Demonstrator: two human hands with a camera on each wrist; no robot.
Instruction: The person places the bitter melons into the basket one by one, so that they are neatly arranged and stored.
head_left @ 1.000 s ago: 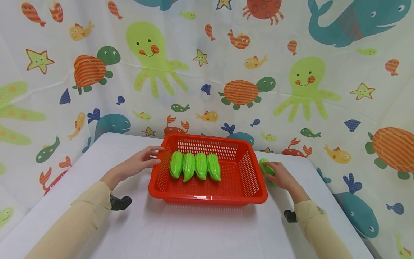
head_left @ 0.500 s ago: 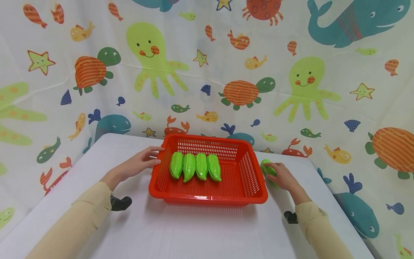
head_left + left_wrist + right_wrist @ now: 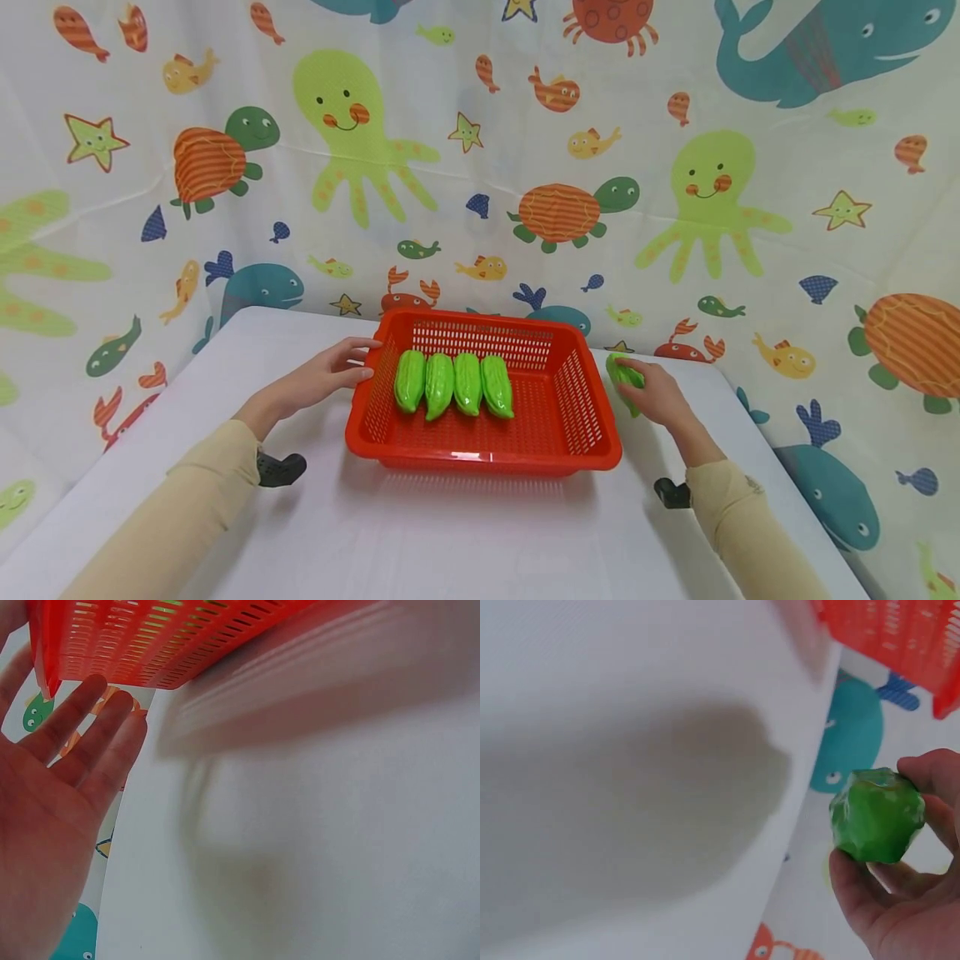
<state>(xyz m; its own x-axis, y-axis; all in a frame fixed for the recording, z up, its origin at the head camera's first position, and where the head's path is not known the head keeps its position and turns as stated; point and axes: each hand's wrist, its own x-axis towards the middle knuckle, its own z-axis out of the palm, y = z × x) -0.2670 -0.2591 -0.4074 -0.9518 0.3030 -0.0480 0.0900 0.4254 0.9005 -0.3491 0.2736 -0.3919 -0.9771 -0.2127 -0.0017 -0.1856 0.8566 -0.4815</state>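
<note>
My right hand [image 3: 654, 392] pinches a bright green bitter melon [image 3: 624, 372] between thumb and fingers, just right of the red basket [image 3: 480, 457]. In the right wrist view, the bitter melon [image 3: 877, 817] shows end-on, and a broad shadow lies on the table beside it. At the basket's left side, my left hand [image 3: 326, 375] has its fingertips right at the rim. Its fingers [image 3: 94, 746] look extended and relaxed in the left wrist view, near the basket wall [image 3: 150, 645]. Inside the basket, several bitter melons [image 3: 467, 383] lie side by side in a row toward the left.
A white table [image 3: 480, 542] bears the basket. Behind it hangs a curtain [image 3: 465, 75] printed with sea animals. Dark wrist-camera mounts sit below the left wrist [image 3: 281, 470] and the right wrist [image 3: 672, 493].
My right hand has lifted the bitter melon slightly up and away, beside the basket's right rim. The left hand, the basket and the row inside it stay as they were.
</note>
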